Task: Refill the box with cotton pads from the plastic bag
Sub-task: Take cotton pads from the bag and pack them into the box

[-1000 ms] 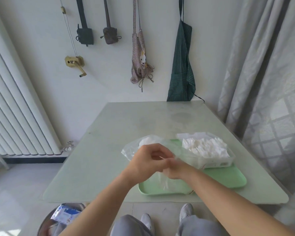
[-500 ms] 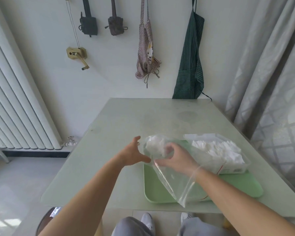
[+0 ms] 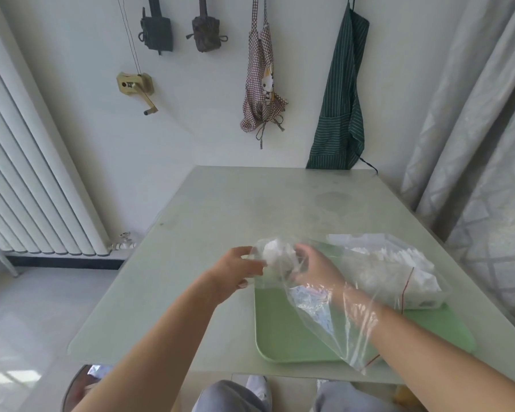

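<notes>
A clear plastic bag (image 3: 336, 316) lies over the left part of a green tray (image 3: 283, 331). My right hand (image 3: 312, 266) is inside the bag up to the forearm, its fingers round a clump of white cotton pads (image 3: 277, 254) at the bag's closed end. My left hand (image 3: 235, 270) grips that end of the bag from outside, at the tray's left edge. A clear box (image 3: 399, 272) heaped with white cotton pads stands at the tray's back right.
The tray sits near the front right of a pale green table (image 3: 220, 227). Aprons (image 3: 339, 93) and pouches hang on the wall behind. A radiator (image 3: 27, 173) stands left, a curtain (image 3: 473, 129) right. A waste bin (image 3: 81, 391) is under the table's front left.
My right hand has gone deep into the bag and reached the pads at its far end. My left hand let go, then took hold of the bag's end from outside.
</notes>
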